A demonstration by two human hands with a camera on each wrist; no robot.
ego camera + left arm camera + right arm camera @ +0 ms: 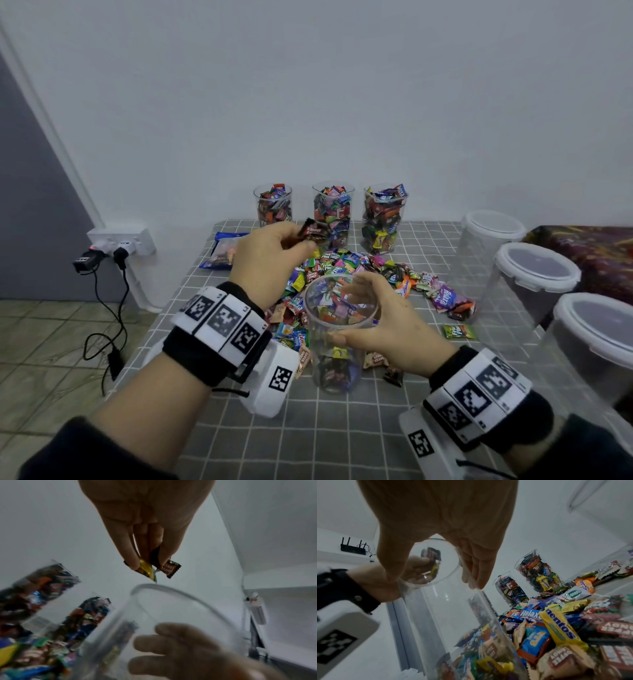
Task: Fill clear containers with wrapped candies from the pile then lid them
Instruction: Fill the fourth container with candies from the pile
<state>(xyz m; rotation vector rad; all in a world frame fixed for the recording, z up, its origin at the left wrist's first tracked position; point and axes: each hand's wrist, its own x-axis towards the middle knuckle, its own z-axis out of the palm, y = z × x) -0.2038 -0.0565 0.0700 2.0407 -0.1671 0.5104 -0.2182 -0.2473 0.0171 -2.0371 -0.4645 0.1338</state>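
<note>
A tall clear container point(337, 346) stands on the checked cloth at the pile's near edge, with a few candies in its bottom. My right hand point(342, 315) grips it just below the rim, thumb on the near side, fingers on the far side. My left hand point(306, 244) hovers above and left of the rim and pinches a brown wrapped candy point(311, 232). In the left wrist view the left hand point(149, 563) holds that brown candy point(170, 568) and a yellow one point(147, 570) just above the rim point(171, 588). The candy pile point(359, 269) lies behind the container.
Three open containers full of candies point(274, 205) point(333, 212) point(383, 219) stand along the wall. Three empty lidded containers point(493, 236) point(537, 274) point(596, 329) line the right side. A blue candy bag point(222, 255) lies at the back left. The table's left edge point(171, 294) drops to tiled floor.
</note>
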